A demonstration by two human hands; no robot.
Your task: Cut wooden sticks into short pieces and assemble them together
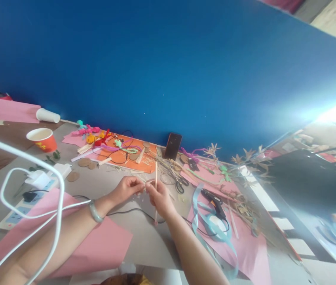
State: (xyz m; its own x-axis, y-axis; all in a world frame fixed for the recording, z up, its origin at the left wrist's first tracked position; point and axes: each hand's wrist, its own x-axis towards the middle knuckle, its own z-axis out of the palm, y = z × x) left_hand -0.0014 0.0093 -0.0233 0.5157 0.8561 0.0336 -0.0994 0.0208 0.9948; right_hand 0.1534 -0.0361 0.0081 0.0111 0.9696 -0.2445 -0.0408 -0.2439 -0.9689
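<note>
Over the middle of the table my left hand (130,187) and my right hand (159,196) meet, fingertips nearly touching. A thin pale stick (156,173) stands upright in my right hand, running past the fingers above and below, with a small reddish end at the bottom. My left thumb and forefinger are pinched together; whatever lies between them is too small to make out. A pale bangle (95,211) circles my left wrist. Just beyond my right hand lie dark-handled scissors (181,185) and a heap of dry stalks (173,167).
A black phone (173,146) leans on the blue partition (162,71). To the right are a glue gun (214,201) and light-blue ribbon (196,206). At left, a white cable (62,194) loops near a power strip (15,215) and a paper cup (43,141). Pink paper (108,245) lies under my left arm.
</note>
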